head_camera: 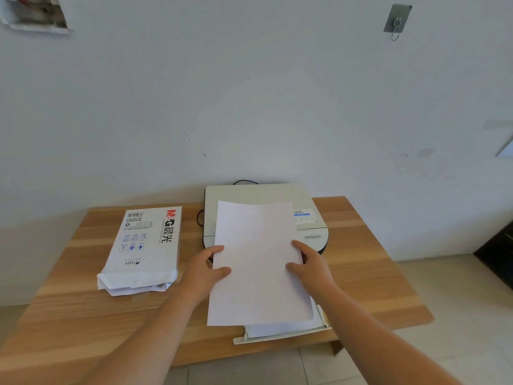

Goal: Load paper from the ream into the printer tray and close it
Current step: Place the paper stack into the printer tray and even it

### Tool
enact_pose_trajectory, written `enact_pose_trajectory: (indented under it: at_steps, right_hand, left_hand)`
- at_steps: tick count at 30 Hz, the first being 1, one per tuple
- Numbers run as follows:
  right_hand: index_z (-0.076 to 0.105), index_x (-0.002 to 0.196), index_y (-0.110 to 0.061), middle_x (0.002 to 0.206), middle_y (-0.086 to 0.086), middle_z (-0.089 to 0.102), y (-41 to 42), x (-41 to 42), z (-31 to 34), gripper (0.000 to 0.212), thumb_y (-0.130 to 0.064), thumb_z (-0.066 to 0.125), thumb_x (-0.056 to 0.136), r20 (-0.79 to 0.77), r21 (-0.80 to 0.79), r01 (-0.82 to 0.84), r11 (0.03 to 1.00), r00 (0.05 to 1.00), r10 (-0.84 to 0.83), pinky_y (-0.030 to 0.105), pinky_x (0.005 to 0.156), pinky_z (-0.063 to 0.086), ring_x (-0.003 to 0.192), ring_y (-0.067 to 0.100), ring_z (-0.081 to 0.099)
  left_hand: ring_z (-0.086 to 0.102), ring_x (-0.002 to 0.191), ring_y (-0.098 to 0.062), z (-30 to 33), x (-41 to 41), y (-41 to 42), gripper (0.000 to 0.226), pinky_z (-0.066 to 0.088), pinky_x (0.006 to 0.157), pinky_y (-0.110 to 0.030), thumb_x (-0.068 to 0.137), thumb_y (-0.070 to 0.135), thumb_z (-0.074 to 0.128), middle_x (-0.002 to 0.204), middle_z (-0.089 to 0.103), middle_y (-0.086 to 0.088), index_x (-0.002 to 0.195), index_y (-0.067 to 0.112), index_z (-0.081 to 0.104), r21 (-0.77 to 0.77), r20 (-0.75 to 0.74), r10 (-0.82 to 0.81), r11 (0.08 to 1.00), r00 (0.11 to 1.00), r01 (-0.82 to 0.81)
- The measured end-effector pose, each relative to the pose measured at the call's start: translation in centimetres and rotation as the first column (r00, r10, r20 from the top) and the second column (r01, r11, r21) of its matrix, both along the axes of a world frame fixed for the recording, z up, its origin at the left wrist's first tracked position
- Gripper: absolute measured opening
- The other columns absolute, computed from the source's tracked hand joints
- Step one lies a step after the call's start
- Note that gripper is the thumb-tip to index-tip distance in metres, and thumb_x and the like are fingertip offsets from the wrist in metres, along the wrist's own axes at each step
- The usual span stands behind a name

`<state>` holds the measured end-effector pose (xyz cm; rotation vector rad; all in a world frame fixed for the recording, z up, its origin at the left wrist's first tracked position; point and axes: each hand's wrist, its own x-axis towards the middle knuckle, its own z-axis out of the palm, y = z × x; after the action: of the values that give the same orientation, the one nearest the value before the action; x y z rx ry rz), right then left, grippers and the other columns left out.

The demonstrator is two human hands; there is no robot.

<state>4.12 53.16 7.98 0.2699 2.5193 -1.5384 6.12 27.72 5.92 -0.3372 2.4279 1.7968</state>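
I hold a stack of white paper (pixel 258 262) above the printer (pixel 311 226) and its pulled-out tray (pixel 280 339). My left hand (pixel 205 270) grips the stack's left edge, thumb on top. At the right edge my right hand (pixel 311 265) grips it the same way. The tray sticks out toward me over the table's front edge and holds white sheets under the stack. The opened paper ream (pixel 144 245), a white wrapper with red and black print, lies on the table to the left of the printer.
The wooden table (pixel 374 273) stands against a white wall. A black cable (pixel 199 218) runs behind and left of the printer. A metal hook (pixel 397 20) hangs on the wall at upper right. Dark furniture (pixel 499 254) stands at the far right on a tiled floor.
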Motion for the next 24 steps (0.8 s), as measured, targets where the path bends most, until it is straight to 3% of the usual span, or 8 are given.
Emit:
enact_pose_trajectory:
  at_steps: [5, 9, 11, 16, 21, 24]
  right_hand:
    - [0.045, 0.141, -0.024, 0.126, -0.001, 0.059, 3.0, -1.0, -1.0, 0.062, -0.009, 0.065, 0.084, 0.014, 0.003, -0.047, 0.999, 0.999, 0.047, 0.034, 0.093, 0.051, 0.108, 0.018, 0.059]
    - [0.046, 0.139, -0.025, 0.119, -0.003, 0.061, 5.7, -2.5, -1.2, 0.06, -0.008, 0.064, 0.084, 0.044, -0.058, -0.068, 0.996, 0.997, 0.07, 0.024, 0.076, 0.051, 0.097, 0.015, 0.062]
    - [0.047, 0.139, -0.026, 0.113, -0.005, 0.061, 6.8, -3.4, -1.2, 0.059, -0.008, 0.063, 0.085, 0.068, -0.094, -0.075, 0.993, 0.994, 0.082, 0.022, 0.069, 0.05, 0.092, 0.013, 0.062]
    - [0.047, 0.139, -0.025, 0.112, -0.004, 0.063, 9.0, -4.7, -2.3, 0.06, -0.007, 0.064, 0.084, 0.11, -0.113, -0.11, 0.987, 0.986, 0.123, 0.029, 0.078, 0.053, 0.095, 0.016, 0.064]
    - [0.048, 0.137, -0.027, 0.108, -0.005, 0.063, 9.8, -4.8, -3.6, 0.059, -0.008, 0.065, 0.084, 0.156, -0.122, -0.11, 0.986, 0.979, 0.129, 0.031, 0.077, 0.055, 0.091, 0.017, 0.065]
    - [0.05, 0.133, -0.029, 0.105, -0.005, 0.061, 9.7, -4.3, -4.3, 0.057, -0.006, 0.065, 0.083, 0.19, -0.151, -0.071, 0.986, 0.977, 0.099, 0.034, 0.077, 0.057, 0.09, 0.018, 0.064]
  left_hand:
    - [0.061, 0.093, -0.016, -0.6, -0.2, 2.8, 0.055, 0.057, 0.07, -0.029, 0.079, 0.014, 0.076, 0.115, 0.058, -0.003, 0.126, 0.031, 0.053, -0.003, 0.022, 0.028, 1.0, 0.999, -0.028]
    - [0.058, 0.083, -0.009, -0.2, -0.5, 5.9, 0.051, 0.049, 0.053, -0.012, 0.081, 0.01, 0.073, 0.099, 0.055, 0.0, 0.126, 0.026, 0.053, -0.027, 0.029, 0.068, 0.997, 0.997, -0.067]
    - [0.057, 0.081, -0.009, -0.2, -0.9, 7.1, 0.05, 0.047, 0.051, -0.011, 0.081, 0.01, 0.073, 0.096, 0.054, 0.0, 0.125, 0.025, 0.054, -0.031, 0.036, 0.09, 0.996, 0.995, -0.089]
    - [0.057, 0.092, -0.01, -1.3, -0.8, 9.2, 0.054, 0.052, 0.063, -0.02, 0.079, 0.014, 0.076, 0.113, 0.056, -0.001, 0.126, 0.026, 0.054, -0.044, 0.07, 0.141, 0.989, 0.988, -0.138]
    - [0.057, 0.09, -0.006, -2.5, -0.4, 10.0, 0.053, 0.051, 0.06, -0.018, 0.079, 0.013, 0.076, 0.111, 0.056, 0.003, 0.126, 0.026, 0.054, -0.024, 0.11, 0.155, 0.988, 0.982, -0.153]
    - [0.058, 0.094, -0.012, -3.0, -0.2, 9.6, 0.054, 0.052, 0.065, -0.02, 0.078, 0.012, 0.076, 0.109, 0.055, 0.005, 0.125, 0.026, 0.055, -0.046, 0.146, 0.113, 0.993, 0.983, -0.107]
